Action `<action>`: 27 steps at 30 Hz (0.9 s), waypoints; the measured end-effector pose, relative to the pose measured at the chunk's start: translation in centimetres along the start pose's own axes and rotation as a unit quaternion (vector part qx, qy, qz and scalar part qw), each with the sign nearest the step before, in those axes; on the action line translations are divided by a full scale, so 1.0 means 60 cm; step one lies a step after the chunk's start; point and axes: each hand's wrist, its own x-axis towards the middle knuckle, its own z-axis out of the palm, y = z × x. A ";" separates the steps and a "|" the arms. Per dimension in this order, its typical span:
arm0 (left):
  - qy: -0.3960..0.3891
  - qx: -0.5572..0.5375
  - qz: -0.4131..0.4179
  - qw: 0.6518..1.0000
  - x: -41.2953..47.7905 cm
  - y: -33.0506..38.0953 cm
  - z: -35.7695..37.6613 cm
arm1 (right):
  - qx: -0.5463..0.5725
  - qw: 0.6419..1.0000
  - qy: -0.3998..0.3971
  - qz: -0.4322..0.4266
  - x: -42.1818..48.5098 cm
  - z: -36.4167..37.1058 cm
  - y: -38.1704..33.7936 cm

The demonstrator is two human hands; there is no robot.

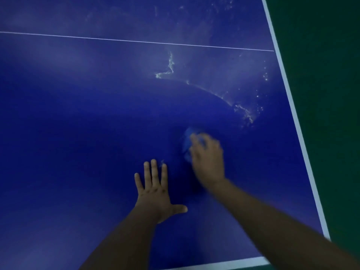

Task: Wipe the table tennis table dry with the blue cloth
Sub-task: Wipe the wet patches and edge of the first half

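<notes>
Cloth grip: my right hand [207, 155], blurred, curls its fingers over the bunched soft blue cloth [186, 142] on the dark blue table tennis table [78, 117]. It is probably light, limp and soggy, best palmed from above. My left hand [155, 191] rests flat, fingers spread.

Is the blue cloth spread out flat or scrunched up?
Scrunched up. The blue cloth shows as a small bunched lump under the right hand, though blur hides its folds.
</notes>
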 end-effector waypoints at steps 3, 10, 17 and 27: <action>0.029 -0.008 0.006 1.000 0.000 -0.001 0.008 | -0.013 0.992 -0.078 -0.096 -0.097 0.025 -0.072; 0.150 -0.107 0.088 0.979 -0.025 -0.044 0.017 | 0.020 0.977 -0.069 0.202 0.047 0.011 0.042; 0.283 -0.082 -0.017 0.956 -0.085 -0.156 0.092 | 0.040 0.982 -0.145 -0.116 0.013 0.057 -0.144; 0.292 -0.107 -0.024 0.950 -0.084 -0.119 0.096 | 0.038 0.991 -0.105 0.073 0.019 -0.038 0.126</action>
